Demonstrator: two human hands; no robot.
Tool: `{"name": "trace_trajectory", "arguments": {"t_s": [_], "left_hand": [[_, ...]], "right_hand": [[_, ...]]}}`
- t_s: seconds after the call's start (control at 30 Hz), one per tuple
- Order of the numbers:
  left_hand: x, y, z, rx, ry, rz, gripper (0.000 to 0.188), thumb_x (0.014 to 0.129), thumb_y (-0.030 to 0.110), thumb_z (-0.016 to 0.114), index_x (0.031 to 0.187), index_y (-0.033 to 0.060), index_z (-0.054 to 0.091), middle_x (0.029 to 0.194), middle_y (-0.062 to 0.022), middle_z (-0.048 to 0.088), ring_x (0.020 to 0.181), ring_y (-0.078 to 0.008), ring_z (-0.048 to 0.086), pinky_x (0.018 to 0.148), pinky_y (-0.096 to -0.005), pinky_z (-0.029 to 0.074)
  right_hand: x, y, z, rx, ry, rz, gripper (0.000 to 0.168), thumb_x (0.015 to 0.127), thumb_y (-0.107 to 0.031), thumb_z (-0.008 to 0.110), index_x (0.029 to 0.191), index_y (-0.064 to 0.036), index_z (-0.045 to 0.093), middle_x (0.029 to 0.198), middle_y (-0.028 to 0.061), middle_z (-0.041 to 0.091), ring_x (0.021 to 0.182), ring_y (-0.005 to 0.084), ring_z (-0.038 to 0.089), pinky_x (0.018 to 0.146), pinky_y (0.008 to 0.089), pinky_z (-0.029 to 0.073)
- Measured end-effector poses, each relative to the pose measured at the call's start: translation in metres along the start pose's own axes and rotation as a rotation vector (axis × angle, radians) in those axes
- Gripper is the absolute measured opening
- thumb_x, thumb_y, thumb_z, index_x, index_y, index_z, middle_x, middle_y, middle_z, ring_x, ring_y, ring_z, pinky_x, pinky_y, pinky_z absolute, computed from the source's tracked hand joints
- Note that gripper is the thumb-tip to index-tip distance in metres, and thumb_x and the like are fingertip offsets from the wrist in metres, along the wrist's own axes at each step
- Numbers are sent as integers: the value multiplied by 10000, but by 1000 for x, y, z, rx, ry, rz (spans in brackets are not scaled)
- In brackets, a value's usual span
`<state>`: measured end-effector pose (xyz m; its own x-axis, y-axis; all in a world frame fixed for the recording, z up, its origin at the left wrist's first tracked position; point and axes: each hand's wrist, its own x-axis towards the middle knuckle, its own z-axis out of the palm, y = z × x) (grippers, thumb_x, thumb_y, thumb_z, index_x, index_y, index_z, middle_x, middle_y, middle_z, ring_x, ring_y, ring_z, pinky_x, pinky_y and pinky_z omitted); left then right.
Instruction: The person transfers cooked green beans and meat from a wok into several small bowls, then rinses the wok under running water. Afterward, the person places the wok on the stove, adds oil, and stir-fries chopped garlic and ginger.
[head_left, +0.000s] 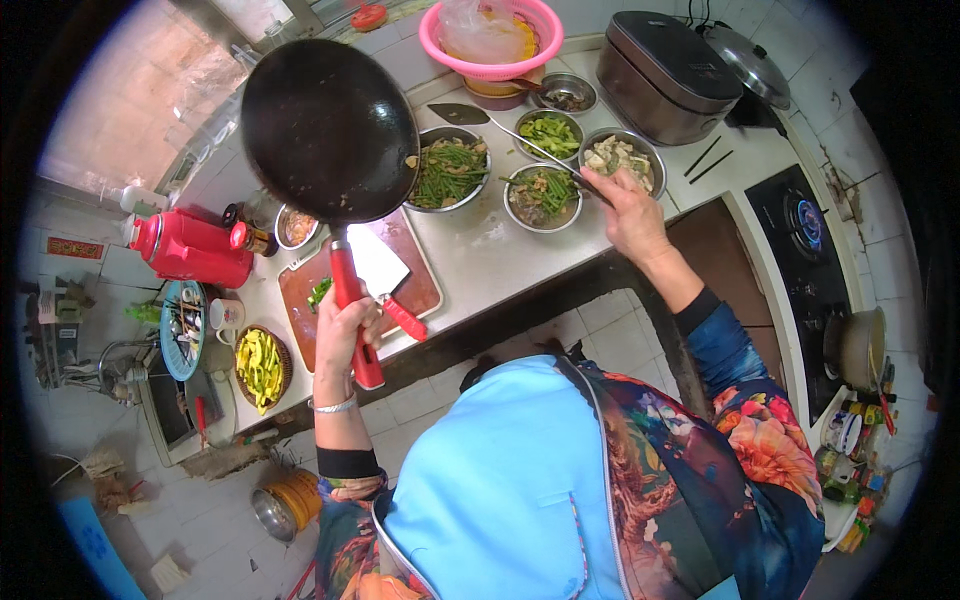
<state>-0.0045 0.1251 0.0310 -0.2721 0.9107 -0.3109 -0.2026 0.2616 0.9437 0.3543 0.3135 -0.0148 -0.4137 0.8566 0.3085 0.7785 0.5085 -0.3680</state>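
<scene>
My left hand (343, 330) grips the red handle of a black frying pan (330, 131), raised over the counter's left part. A few food bits cling to the pan's dark inside. With my right hand (628, 217) I hold a spatula (529, 144) by its dark handle; its blade points left, just right of the pan. Around and below the spatula stand metal bowls: green beans (450, 169), a smaller bowl of green beans with other food (544, 199), chopped green vegetables (551, 136) and pale chunks (619, 161). The pan partly hides the largest bowl.
A cleaver (379, 259) with a red handle lies on the cutting board (300, 330). At left are a red thermos (195, 247) and a basket of yellow-green strips (262, 367). A rice cooker (667, 79) stands behind. At right, a gas burner (806, 219) burns blue.
</scene>
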Motion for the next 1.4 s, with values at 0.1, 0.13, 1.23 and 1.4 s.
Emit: {"name": "trace_trajectory", "arguments": {"t_s": [0.1,0.13,1.23,1.4], "left_hand": [[-14,-3,-8,-224,-77,17,132,833,35,506,945,45,438,585,6,408,402,-76,390,345,-232,381],[-19,-7,-15,-276,-79,13,124,850,40,500,958,46,439,579,13,388,398,-70,382,341,-232,377],[-1,-23,-30,13,-32,30,119,787,39,487,888,39,425,602,-29,468,418,-106,446,368,-254,424],[4,-22,-30,43,-49,32,110,788,37,493,870,45,420,598,-26,466,422,-108,456,369,-259,424]], "right_hand": [[-12,-3,22,4,-11,92,530,806,-17,573,1281,-252,545,976,76,531,842,313,601,699,421,502],[-15,-12,27,-21,-49,142,515,815,-27,561,1278,-251,546,978,78,531,842,317,603,698,426,501],[-57,-108,56,-7,-43,-41,608,789,2,566,1359,-178,454,920,89,493,666,313,601,552,425,494],[-57,-113,47,198,-29,6,596,783,7,571,1350,-143,469,916,111,498,751,322,591,632,416,494]]}}
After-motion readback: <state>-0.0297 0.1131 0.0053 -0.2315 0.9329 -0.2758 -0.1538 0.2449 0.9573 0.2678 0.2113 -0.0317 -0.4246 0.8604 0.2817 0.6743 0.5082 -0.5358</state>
